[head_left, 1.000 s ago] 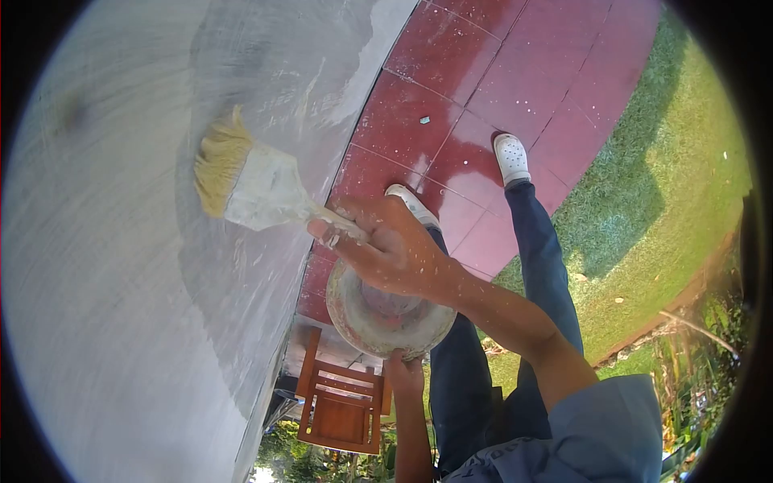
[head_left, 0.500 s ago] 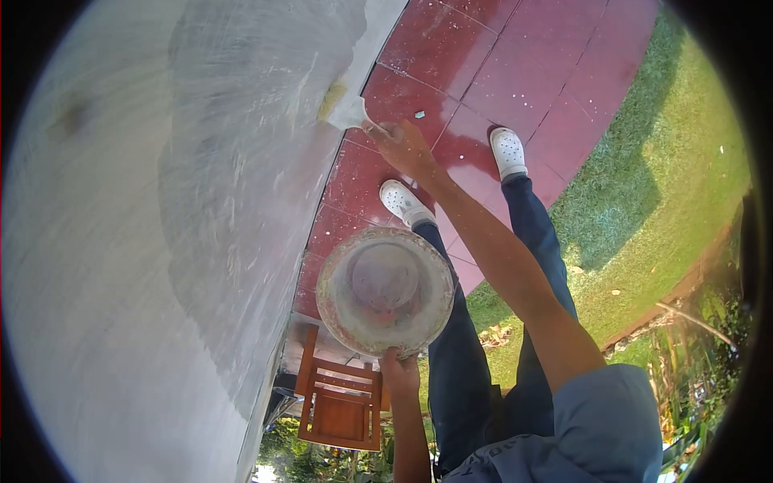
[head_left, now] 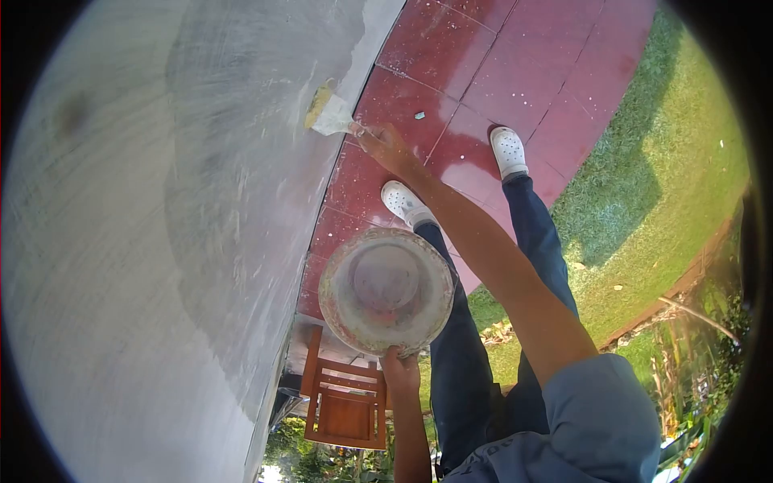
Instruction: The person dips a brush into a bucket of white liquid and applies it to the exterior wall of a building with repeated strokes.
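Gripping the brush (head_left: 328, 114) handle, right hand (head_left: 385, 147) fingers hold bristles against the wall (head_left: 161, 241).

A wooden chair (head_left: 342, 402) stands on red tiles (head_left: 515, 64) beside sunlit grass (head_left: 660, 185).

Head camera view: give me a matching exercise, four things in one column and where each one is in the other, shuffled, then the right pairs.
1. paintbrush
2. paint bucket
3. wooden chair
4. white shoes

A. on the red tiles
B. against the grey wall, in the right hand
C. below the bucket, by the wall's foot
D. held by the left hand

Pairs: 1-B, 2-D, 3-C, 4-A
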Tool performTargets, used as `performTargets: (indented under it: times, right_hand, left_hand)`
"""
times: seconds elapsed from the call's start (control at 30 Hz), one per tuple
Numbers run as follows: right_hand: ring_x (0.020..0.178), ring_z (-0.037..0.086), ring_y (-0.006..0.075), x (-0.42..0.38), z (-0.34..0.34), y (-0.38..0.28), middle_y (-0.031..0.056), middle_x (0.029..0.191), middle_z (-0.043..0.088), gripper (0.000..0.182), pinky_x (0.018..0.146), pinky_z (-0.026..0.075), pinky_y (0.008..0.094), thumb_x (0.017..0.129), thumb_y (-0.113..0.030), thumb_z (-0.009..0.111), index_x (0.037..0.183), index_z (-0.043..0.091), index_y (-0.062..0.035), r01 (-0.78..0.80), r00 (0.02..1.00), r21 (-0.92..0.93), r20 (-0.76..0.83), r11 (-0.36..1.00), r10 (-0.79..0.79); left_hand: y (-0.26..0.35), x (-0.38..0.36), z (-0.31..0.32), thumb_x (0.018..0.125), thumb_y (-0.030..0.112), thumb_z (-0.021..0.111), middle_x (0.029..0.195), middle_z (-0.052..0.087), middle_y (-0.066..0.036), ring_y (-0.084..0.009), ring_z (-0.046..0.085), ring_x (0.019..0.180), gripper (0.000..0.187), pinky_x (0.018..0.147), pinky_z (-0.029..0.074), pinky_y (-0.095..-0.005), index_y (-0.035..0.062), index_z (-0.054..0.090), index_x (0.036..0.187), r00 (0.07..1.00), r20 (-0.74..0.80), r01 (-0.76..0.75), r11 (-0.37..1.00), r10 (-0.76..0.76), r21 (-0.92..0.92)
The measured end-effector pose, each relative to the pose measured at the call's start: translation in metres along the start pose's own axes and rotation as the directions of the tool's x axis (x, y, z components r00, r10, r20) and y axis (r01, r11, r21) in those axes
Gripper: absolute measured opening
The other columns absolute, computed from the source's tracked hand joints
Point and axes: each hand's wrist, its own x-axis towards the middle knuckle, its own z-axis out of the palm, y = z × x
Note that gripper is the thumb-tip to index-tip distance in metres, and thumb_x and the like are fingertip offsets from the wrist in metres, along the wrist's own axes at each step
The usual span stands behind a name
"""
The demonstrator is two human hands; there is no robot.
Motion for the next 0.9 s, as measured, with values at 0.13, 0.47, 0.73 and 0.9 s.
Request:
performTargets:
  times: [0.13, 0.47, 0.73, 0.9]
  right_hand:
    - [0.073, 0.064, 0.0285, 0.018, -0.044, 0.051, 0.0176, 0.072, 0.066, 0.058, 0.068, 0.048, 0.0448, 0.092, -0.055, 0.054, 0.084, 0.072, -0.0005, -0.353, 0.932, -0.417, -0.235, 0.838, 0.276]
    - [0.071, 0.064, 0.0386, -0.098, -0.003, -0.072, 0.0182, 0.073, 0.066, 0.062, 0.069, 0.049, 0.0471, 0.096, -0.057, 0.043, 0.094, 0.070, -0.0013, 0.006, 0.947, -0.201, 0.316, 0.980, 0.059]
    - [0.079, 0.070, 0.0312, -0.004, 0.005, -0.023, 0.0167, 0.079, 0.069, 0.051, 0.072, 0.052, 0.0432, 0.092, -0.051, 0.053, 0.085, 0.072, -0.0035, -0.178, 0.984, -0.659, -0.138, 0.731, 0.116]
    - [0.087, 0.067, 0.0410, -0.030, -0.034, 0.031, 0.0230, 0.085, 0.069, 0.055, 0.077, 0.052, 0.0481, 0.092, -0.052, 0.051, 0.086, 0.071, -0.0009, -0.292, 0.952, -0.473, -0.059, 0.831, 0.301]
  left_hand:
    - [0.000, 0.006, -0.007, 0.076, 0.004, 0.052, 0.130, 0.047, -0.014, -0.0301, 0.049, 0.122, 0.056, 0.102, 0.046, -0.0483, -0.0005, 0.042, 0.132, 1.000, 0.009, -0.023, 1.000, 0.023, -0.010]
    - [-0.007, 0.010, -0.006, 0.076, 0.002, 0.051, 0.131, 0.048, -0.013, -0.0300, 0.049, 0.122, 0.057, 0.100, 0.046, -0.0493, 0.0009, 0.041, 0.132, 1.000, 0.003, 0.020, 0.998, -0.020, -0.054]
    - [-0.005, 0.009, -0.005, 0.077, 0.003, 0.051, 0.132, 0.047, -0.013, -0.0302, 0.049, 0.122, 0.059, 0.099, 0.047, -0.0493, 0.0001, 0.038, 0.134, 1.000, 0.000, 0.003, 1.000, -0.003, -0.008]
    - [-0.007, 0.007, -0.003, 0.078, 0.003, 0.051, 0.131, 0.048, -0.013, -0.0305, 0.051, 0.120, 0.056, 0.098, 0.048, -0.0491, -0.0003, 0.040, 0.133, 1.000, 0.019, 0.013, 0.999, -0.012, -0.052]
